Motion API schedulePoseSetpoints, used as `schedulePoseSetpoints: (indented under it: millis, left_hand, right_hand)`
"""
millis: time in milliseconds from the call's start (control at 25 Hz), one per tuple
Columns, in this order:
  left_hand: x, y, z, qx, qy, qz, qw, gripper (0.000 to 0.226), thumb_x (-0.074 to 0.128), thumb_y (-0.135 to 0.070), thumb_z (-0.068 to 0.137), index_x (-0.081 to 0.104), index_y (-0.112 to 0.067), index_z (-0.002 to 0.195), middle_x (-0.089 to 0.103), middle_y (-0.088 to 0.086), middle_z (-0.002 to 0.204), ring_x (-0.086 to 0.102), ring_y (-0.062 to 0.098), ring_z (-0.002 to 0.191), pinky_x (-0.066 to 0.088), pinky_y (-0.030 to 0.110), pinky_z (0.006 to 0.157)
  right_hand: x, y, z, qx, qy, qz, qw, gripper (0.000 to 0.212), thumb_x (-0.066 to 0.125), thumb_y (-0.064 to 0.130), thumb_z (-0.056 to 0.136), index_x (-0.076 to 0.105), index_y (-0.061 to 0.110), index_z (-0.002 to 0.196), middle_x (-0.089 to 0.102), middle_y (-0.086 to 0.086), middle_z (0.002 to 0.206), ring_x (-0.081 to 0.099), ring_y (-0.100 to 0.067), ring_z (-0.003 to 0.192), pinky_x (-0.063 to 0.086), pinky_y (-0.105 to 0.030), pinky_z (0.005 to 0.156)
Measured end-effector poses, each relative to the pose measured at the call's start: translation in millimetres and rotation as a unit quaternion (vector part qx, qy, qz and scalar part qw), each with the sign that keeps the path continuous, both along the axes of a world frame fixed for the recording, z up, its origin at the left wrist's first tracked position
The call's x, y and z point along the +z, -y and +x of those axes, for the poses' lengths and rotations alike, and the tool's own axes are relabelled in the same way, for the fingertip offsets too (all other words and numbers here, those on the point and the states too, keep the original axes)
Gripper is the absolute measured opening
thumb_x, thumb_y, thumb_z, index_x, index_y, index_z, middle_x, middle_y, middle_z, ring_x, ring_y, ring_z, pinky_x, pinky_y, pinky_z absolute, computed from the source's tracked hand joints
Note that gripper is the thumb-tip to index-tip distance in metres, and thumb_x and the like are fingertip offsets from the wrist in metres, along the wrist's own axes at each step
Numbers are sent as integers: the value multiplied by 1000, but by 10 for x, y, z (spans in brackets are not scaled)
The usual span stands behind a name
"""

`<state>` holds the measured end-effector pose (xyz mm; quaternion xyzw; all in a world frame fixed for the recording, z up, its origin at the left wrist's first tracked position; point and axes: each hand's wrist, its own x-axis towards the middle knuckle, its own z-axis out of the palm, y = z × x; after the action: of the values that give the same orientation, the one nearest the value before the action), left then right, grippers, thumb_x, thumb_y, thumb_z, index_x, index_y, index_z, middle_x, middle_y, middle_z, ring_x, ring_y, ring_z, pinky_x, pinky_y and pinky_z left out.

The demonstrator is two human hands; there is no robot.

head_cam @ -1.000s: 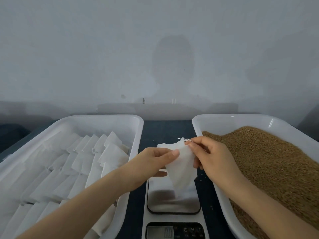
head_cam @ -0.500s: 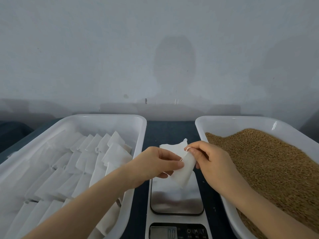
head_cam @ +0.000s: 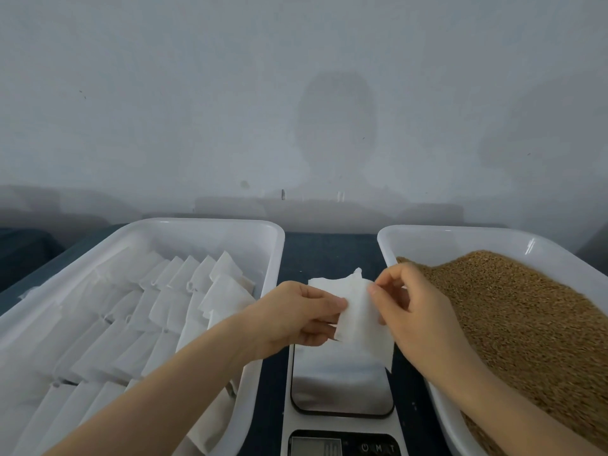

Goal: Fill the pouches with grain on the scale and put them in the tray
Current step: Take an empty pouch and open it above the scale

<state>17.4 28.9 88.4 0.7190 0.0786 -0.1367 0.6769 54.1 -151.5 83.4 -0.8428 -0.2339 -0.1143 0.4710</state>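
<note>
Behind the dark tabletop (head_cam: 329, 251) a pale grey wall (head_cam: 230, 93) fills the far half of the view. At centre, above the scale's (head_cam: 342, 386) steel platform, both hands hold one white pouch (head_cam: 358, 314): the left hand (head_cam: 296, 315) pinches its left edge, the right hand (head_cam: 418, 319) pinches its right edge near the top. Left of the scale, a white tray (head_cam: 276, 258) holds rows of flat white pouches (head_cam: 158, 311); right of it, a second white tray (head_cam: 427, 238) holds brown grain (head_cam: 526, 324).
</note>
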Motion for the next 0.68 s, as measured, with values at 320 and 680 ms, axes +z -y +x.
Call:
schedulePoseSetpoints:
  millis: [320,680]
  left_hand:
    - [14,55,-12,19,29,7,999,13,71,-33,82,72,-26,71,71,-4,82,67,11,75,50,22,65]
    - [-12,87,-8,30,55,50,997,12,64,-28,89,67,-19,81,69,-3,82,64,11,77,46,23,68]
  right_hand:
    - [62,1,-82,109,-38,-75,991,24,47,34,95,69,25,89,66,11,69,61,2,66,47,-11,62]
    - [24,-15,-63,132,-35,-75,988,23,57,37,89,71,29,105,61,23,66,59,9,70,45,-9,64]
